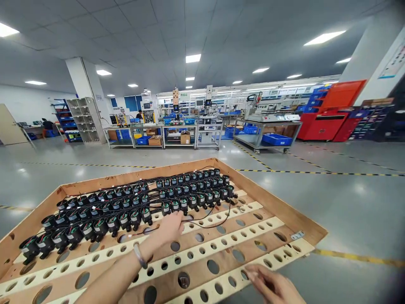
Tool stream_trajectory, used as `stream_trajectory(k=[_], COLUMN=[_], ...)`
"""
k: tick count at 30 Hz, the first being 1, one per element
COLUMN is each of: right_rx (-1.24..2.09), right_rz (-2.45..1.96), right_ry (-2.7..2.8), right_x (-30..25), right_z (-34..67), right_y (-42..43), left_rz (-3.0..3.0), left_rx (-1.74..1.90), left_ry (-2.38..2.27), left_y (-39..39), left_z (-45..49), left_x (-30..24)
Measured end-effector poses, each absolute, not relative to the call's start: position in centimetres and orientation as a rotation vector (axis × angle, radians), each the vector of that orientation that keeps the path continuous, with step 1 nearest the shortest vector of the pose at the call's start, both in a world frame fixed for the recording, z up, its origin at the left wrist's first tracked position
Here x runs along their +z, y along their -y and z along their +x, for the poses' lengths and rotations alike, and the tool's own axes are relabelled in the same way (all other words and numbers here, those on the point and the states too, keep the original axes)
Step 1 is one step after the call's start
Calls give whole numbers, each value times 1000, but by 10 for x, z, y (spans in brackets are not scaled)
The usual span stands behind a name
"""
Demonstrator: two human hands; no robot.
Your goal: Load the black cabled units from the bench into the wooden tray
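Observation:
My left hand (172, 224) reaches over the wooden tray (268, 207) to the front row of black cylindrical units. Its fingers are curled at the near edge of that row, and what they grip is hidden. A loose black cable (218, 224) loops out to the right of this hand. The nearest black unit (166, 207) has a round top with green inside and a pale label. My right hand (272, 283) is at the tray's near edge, fingers stretched forward and slightly apart, with nothing visible in it.
Several rows of black units (101, 226) with wires stand in the tray, beside pale strips (228, 240) with round holes. Beyond are a wheeled cart (265, 137), workbenches with machines, a red cabinet (322, 126), a shelf rack (84, 120) and floor marked with striped tape.

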State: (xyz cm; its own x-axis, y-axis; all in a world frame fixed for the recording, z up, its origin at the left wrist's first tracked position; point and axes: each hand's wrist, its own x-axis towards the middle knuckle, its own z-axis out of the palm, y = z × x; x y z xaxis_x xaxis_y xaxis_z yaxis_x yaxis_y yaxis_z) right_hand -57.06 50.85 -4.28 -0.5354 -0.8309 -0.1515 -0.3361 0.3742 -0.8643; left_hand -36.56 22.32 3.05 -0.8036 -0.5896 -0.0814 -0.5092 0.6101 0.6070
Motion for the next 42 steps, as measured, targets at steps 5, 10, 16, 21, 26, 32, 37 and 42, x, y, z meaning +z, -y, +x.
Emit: stream_trajectory(k=[5, 10, 16, 21, 26, 32, 37, 42], right_rx=[-1026, -906, -1171, -1227, -1179, -1095, -776, -587], right_rz=[-1366, -1357, -1409, -1526, -1633, -1926, -2083, -2081], right_ry=[-2464, -2883, -2686, -2325, -2247, -2272, -2121, -2060], right_x=[-5, 10, 33, 48, 65, 60, 10, -28], right_z=[-600, -651, -727, -774, -798, -787, -756, -742], right_y=[-411, -310, -245, -217, -201, -178, -162, -160], left_rz=[696, 481, 532, 797, 965, 1171, 1255, 1301], left_rx=[-1726, -2101, -2040, -1694, -1538, -1236, -985, -939], left_ry=[2395, 2136, 2195, 2332, 2561, 2748, 2737, 2736], left_y=[-197, -168, -117, -60, -19, 17, 41, 44], left_z=[-398, -422, -413, -377, -340, -308, -276, -247], left_x=[115, 182, 214, 211, 195, 160, 126, 86])
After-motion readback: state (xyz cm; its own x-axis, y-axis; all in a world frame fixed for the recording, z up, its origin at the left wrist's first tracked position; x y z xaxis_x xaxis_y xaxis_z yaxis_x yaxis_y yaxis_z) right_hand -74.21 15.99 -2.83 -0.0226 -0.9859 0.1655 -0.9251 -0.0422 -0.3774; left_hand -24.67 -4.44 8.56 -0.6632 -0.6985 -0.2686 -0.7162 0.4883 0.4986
